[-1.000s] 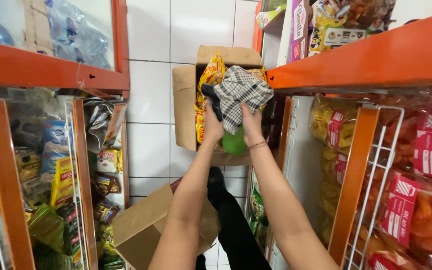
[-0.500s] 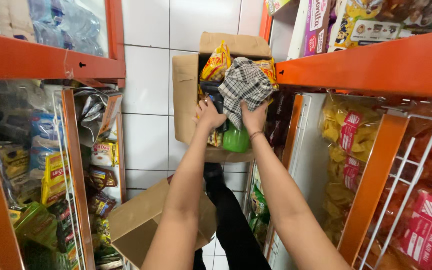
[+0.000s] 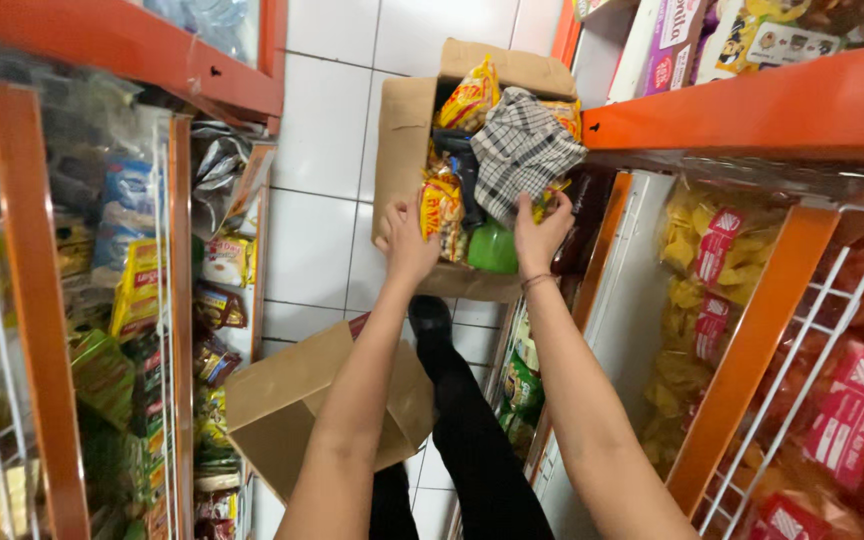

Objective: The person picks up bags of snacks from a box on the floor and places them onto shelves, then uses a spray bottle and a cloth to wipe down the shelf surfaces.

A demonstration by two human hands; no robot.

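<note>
Head view. Item: open cardboard box (image 3: 404, 130), tipped with its mouth toward the camera, resting on the white-tiled floor at the far end of the aisle between two orange shelf racks (image 3: 752, 105). Its long axis runs away from the person, along the aisle.

Contents: yellow snack packets (image 3: 442, 205), a black-and-white checked cloth (image 3: 522, 150) lying over the top, a green rounded container (image 3: 492, 250) at the near edge.

Left hand (image 3: 407, 245): at the box's near left corner, fingers curled around the cardboard edge and touching the yellow packets just beyond. Closed grip on the box wall, as far as can be seen.

Right hand (image 3: 540, 230): at the near right side, between the green container and the rack. Fingers point up into the box, partly closed on a small yellow packet (image 3: 549, 197) under the hem of the cloth; whether the cloth is pinched too cannot be told.

Relation: contents lie directly ahead of both sets of fingertips; both hands equally near, the right deeper in.

Also present: a second, flattened-looking cardboard box (image 3: 282, 400) beside the person's dark-trousered leg (image 3: 472, 430).
</note>
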